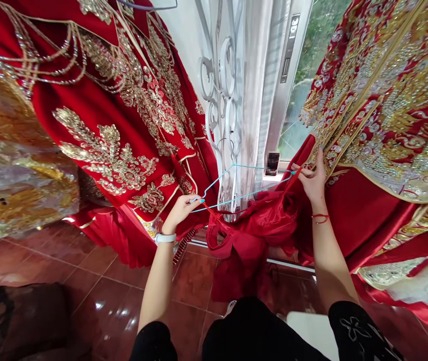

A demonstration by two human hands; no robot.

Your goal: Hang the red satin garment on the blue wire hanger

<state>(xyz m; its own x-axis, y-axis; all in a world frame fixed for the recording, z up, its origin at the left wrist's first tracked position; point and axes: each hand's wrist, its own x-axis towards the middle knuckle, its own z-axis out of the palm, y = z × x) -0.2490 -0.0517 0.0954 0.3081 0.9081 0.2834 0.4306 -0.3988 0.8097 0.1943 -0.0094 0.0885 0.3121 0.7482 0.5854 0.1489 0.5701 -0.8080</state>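
Observation:
A light-blue wire clothes hanger [232, 165] is held level in front of me, its hook pointing away toward the white scrollwork. My left hand [178, 211] pinches the hanger's left end, with a thin red strap beside the fingertips. At the other end, my right hand [313, 180] grips a red strap [295, 178] between thumb and fingers, right by the hanger's tip. A crumpled red garment [251, 235] hangs below the hanger from these straps. Part of its lower end drops toward the floor.
Red embroidered gowns hang on both sides, one at left [176, 100] and a beaded one at right [394, 100]. White metal scrollwork [229, 75] and a window [304, 75] are ahead. A dark bag-like object [37, 316] rests on the tiled floor [120, 306].

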